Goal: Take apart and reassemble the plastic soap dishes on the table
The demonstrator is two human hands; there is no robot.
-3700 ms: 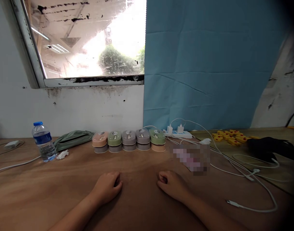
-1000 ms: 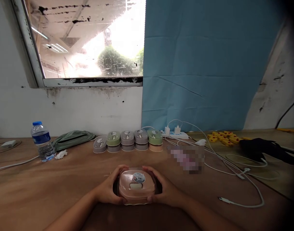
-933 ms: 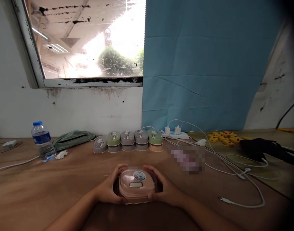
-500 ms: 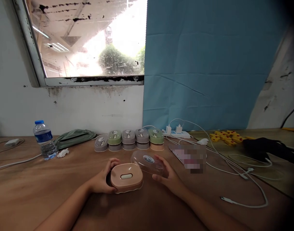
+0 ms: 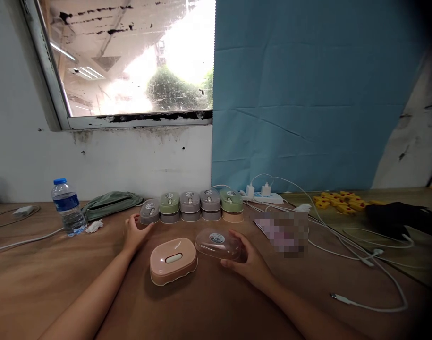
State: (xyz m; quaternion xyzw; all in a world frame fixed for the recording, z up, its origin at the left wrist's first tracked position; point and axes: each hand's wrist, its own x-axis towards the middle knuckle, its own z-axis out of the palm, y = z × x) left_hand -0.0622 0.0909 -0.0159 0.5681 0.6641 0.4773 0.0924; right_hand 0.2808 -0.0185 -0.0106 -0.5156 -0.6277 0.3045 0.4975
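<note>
My right hand [image 5: 247, 259] grips a clear plastic lid [image 5: 205, 243] with a round sticker, holding it by its right end. Left of the lid, a peach oval box [image 5: 173, 264] rests on the table with a pale oblong piece in its top; neither hand touches it. My left hand [image 5: 135, 232] is at the near left side of a single grey lidded box [image 5: 150, 211], thumb and fingers apart; whether they touch it I cannot tell. Beside that box runs a row of stacked boxes [image 5: 190, 202], green and grey, with a peach one at the lower right.
A water bottle [image 5: 67, 208], a green pouch [image 5: 111, 204] and crumpled tissue [image 5: 94, 226] lie to the left. Behind on the right is a power strip [image 5: 272, 198] with trailing white cables [image 5: 382, 309]. Yellow pieces [image 5: 338, 200] and a black item [image 5: 396, 219] lie farther right.
My left hand has let go of the peach box and moved up and left to the grey box. The peach box sits farther left and is turned slightly. The clear lid remains in my right hand.
</note>
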